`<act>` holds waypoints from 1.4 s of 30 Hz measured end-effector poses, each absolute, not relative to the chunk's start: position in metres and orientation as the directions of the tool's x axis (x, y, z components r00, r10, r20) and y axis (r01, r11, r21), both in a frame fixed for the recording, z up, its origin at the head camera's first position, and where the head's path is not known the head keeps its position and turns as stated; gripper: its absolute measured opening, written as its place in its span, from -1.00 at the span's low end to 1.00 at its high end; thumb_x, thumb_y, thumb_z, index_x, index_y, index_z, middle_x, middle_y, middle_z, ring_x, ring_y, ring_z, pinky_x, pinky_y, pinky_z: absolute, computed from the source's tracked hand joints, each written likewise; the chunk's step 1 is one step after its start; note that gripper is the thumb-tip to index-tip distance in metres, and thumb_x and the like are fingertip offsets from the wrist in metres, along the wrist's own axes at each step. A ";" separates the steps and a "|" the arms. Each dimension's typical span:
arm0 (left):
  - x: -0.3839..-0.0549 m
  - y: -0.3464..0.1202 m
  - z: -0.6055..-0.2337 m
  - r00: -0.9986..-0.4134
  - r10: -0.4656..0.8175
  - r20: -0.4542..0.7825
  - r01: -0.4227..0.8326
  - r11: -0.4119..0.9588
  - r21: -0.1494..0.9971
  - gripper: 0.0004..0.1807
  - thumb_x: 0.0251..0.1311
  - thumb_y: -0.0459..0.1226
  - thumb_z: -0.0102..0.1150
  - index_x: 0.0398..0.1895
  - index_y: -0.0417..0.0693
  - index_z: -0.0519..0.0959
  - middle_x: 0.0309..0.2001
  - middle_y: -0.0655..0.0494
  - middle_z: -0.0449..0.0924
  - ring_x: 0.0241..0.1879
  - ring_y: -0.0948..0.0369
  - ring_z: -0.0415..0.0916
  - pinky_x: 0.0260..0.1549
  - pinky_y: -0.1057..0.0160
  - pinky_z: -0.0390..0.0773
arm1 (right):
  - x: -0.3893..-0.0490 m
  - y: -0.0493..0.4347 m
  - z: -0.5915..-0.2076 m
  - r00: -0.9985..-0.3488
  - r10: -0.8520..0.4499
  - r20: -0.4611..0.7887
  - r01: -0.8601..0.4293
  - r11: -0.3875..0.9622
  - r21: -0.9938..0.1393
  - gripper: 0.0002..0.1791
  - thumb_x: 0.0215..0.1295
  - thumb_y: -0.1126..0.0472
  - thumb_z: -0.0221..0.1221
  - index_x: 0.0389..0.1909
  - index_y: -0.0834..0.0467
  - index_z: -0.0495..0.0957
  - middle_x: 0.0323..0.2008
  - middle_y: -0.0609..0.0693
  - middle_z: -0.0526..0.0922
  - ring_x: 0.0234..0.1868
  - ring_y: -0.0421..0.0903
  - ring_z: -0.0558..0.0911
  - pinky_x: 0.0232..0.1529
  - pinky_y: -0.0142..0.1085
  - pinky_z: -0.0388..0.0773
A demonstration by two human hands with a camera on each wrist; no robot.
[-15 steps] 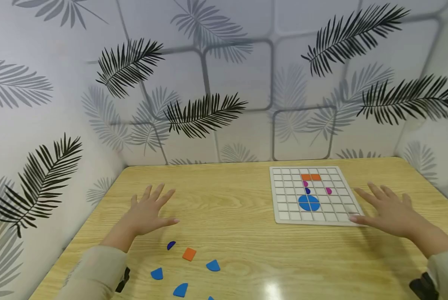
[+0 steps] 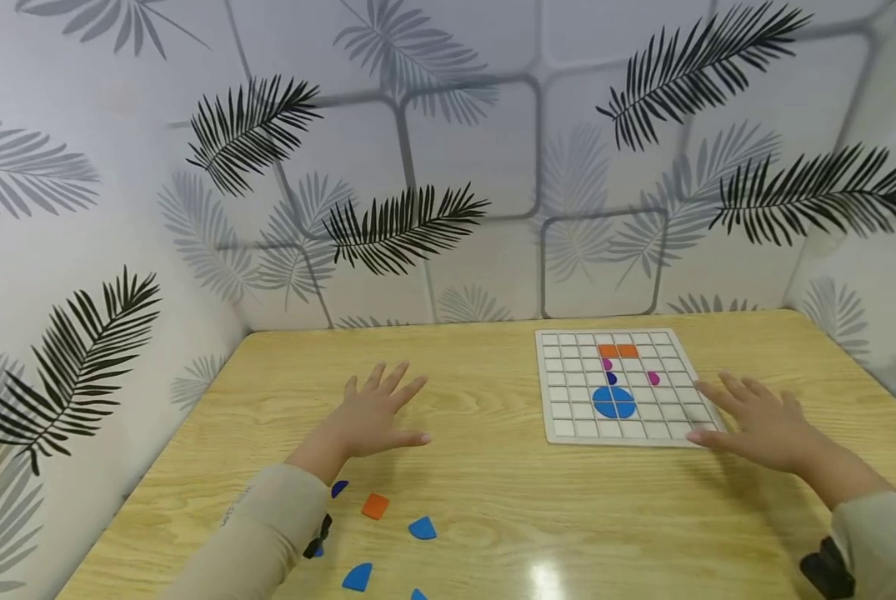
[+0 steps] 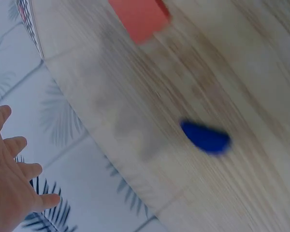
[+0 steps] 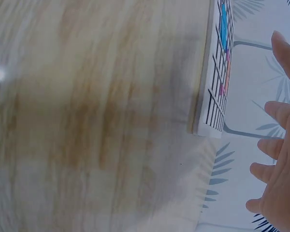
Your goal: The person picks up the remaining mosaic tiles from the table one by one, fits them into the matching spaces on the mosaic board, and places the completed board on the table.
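My left hand (image 2: 372, 412) hovers over the table with its fingers spread and holds nothing. Closest to its wrist lie a dark blue half-disc (image 2: 339, 488) and an orange square (image 2: 375, 506); both show in the left wrist view too. Blue quarter-disc pieces (image 2: 422, 528) are scattered nearer to me, one partly covered by the left sleeve. A white gridded board (image 2: 568, 429) lies at the right. On it are orange squares (image 2: 617, 351), magenta half-discs (image 2: 653, 378), a dark blue half-disc (image 2: 611, 378) and a blue disc (image 2: 613, 402). Spread and holding nothing, my right hand (image 2: 766, 425) overlaps the board's near right corner.
The wooden table (image 2: 493, 500) meets a wall (image 2: 485, 258) patterned with leaves along its back edge. Another leaf-patterned wall (image 2: 65, 275) rises on the left. Light glares off the tabletop near its front.
My left hand has moved right across the table, its sleeve now covering part of one blue piece. The right hand has shifted slightly left. The pieces have stayed put.
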State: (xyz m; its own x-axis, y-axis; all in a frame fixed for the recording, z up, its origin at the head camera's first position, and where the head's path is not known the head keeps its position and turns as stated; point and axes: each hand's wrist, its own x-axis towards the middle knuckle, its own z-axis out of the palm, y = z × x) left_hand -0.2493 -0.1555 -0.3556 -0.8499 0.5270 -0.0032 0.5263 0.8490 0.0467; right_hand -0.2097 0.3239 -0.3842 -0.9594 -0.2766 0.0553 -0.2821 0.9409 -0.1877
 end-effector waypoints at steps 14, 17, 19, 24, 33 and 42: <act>-0.262 -0.074 -0.359 -0.763 0.638 -0.103 0.642 0.767 -0.011 -0.18 -0.02 0.30 -0.19 0.31 0.26 -0.08 0.33 0.04 -0.24 0.26 -0.07 -0.32 0.02 -0.26 -0.15 | -0.218 0.327 -0.403 -0.953 -0.303 0.013 -0.300 0.934 -0.196 -0.21 0.08 -0.25 -0.01 0.16 0.26 0.23 0.13 0.42 0.13 0.06 0.42 0.11 -0.13 0.30 -0.01; -0.265 -0.059 -0.361 -0.752 0.649 -0.120 0.655 0.755 -0.024 -0.19 0.00 0.30 -0.21 0.31 0.26 -0.07 0.33 0.05 -0.24 0.26 -0.07 -0.31 0.03 -0.24 -0.14 | -0.220 0.327 -0.406 -0.948 -0.317 0.004 -0.311 0.929 -0.201 -0.25 0.09 -0.23 -0.01 0.14 0.26 0.25 0.11 0.43 0.16 0.04 0.44 0.15 -0.14 0.28 0.05; -0.266 -0.049 -0.363 -0.745 0.652 -0.142 0.662 0.749 -0.029 -0.20 0.00 0.29 -0.21 0.31 0.26 -0.07 0.33 0.07 -0.24 0.26 -0.05 -0.31 0.05 -0.22 -0.15 | -0.222 0.327 -0.409 -0.947 -0.322 -0.005 -0.315 0.927 -0.203 -0.26 0.10 -0.22 -0.01 0.14 0.25 0.26 0.11 0.42 0.17 0.03 0.44 0.16 -0.14 0.27 0.08; -0.266 -0.022 -0.370 -0.729 0.654 -0.202 0.674 0.738 -0.043 -0.21 0.01 0.27 -0.19 0.31 0.28 -0.09 0.33 0.09 -0.24 0.27 -0.02 -0.32 0.07 -0.18 -0.15 | -0.223 0.322 -0.412 -0.943 -0.332 -0.009 -0.323 0.924 -0.203 -0.29 0.11 -0.21 -0.02 0.12 0.25 0.29 0.09 0.39 0.22 0.03 0.42 0.19 -0.14 0.26 0.10; -0.269 0.019 -0.380 -0.709 0.652 -0.267 0.688 0.723 -0.060 -0.26 0.08 0.22 -0.23 0.31 0.29 -0.12 0.33 0.16 -0.22 0.28 0.16 -0.27 0.12 -0.06 -0.11 | -0.223 0.316 -0.411 -0.948 -0.313 -0.054 -0.292 0.925 -0.244 -0.24 0.09 -0.25 -0.04 0.11 0.26 0.29 0.10 0.39 0.20 0.07 0.37 0.16 -0.12 0.29 0.02; -0.275 0.038 -0.387 -0.718 0.628 -0.300 0.671 0.739 -0.059 -0.31 0.10 0.22 -0.28 0.30 0.32 -0.07 0.32 0.24 -0.17 0.28 0.24 -0.24 0.15 0.03 -0.11 | -0.229 0.320 -0.410 -0.941 -0.336 -0.048 -0.319 0.923 -0.216 -0.29 0.10 -0.23 -0.04 0.10 0.23 0.33 0.09 0.36 0.25 0.08 0.31 0.21 -0.11 0.28 0.04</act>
